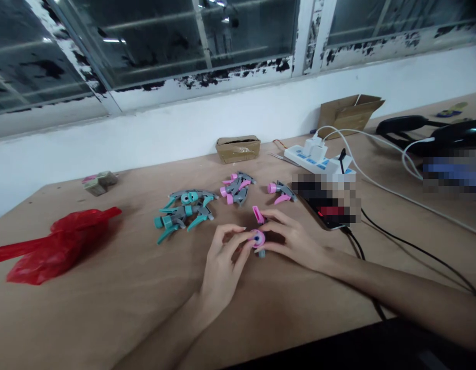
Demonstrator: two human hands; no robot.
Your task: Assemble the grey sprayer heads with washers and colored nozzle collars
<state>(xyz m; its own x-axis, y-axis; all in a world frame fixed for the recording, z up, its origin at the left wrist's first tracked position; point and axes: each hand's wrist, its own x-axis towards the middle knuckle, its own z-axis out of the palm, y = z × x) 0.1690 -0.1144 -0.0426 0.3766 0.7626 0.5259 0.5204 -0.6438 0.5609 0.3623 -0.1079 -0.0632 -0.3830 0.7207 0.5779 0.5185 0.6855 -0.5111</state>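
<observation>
And here we are, both hands meeting over the middle of the bench [60, 324], with a pink-and-gray trigger sprayer head [261, 237] right between them. The right hand [295, 239] has it from the side facing the bench's right edge, fingers curved, grip closed around the body. The left hand [225, 253] comes in from the other side, its grip narrow, thumb and fingertips on the rim of the pink collar [263, 240]; whether a small part is pinched there too, I can't tell. Here's the key relation: the collar's mouth faces up, directly at the left fingertips, so neither hand is nearer; both are touching. The long axis runs roughly from far edge to near edge, pink trigger [257, 214] pointing toward the wall [164, 139], gray end [261, 253] toward the wearer. Just beyond the right fingers lies one lone pink-collared sprayer head [277, 188], then a pink-and-gray cluster [238, 192] further toward the far edge. Over on the left-edge side, a pile of teal sprayer heads [188, 210], and past those, nearer that edge, a crumpled red plastic bag [64, 246]. To the right, a smartphone [318, 206] sits near the right hand.
</observation>
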